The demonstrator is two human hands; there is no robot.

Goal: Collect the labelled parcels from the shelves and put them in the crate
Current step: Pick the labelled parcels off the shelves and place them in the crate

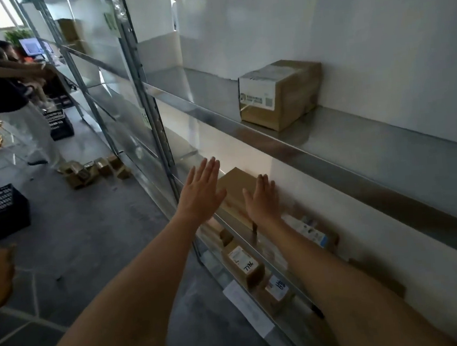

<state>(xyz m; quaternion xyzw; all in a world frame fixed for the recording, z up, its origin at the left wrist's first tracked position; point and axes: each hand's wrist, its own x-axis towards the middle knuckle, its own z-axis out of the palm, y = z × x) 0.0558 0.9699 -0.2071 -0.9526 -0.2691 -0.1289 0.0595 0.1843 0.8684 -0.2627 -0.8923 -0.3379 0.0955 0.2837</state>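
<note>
Brown parcel on middle shelf, between both hands. Left hand at its left side, fingers straight, spread. Right hand flat on its right edge, fingers straight. Black crate on floor, well left of parcel.

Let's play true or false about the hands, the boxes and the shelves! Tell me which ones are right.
1. Both hands are open, the left hand and the right hand. True.
2. The left hand is holding a parcel. False: it holds nothing.
3. A labelled box sits on the upper shelf. True.
4. The black crate is on a shelf. False: it stands on the floor.
5. A plain brown box lies between the hands. True.
</note>
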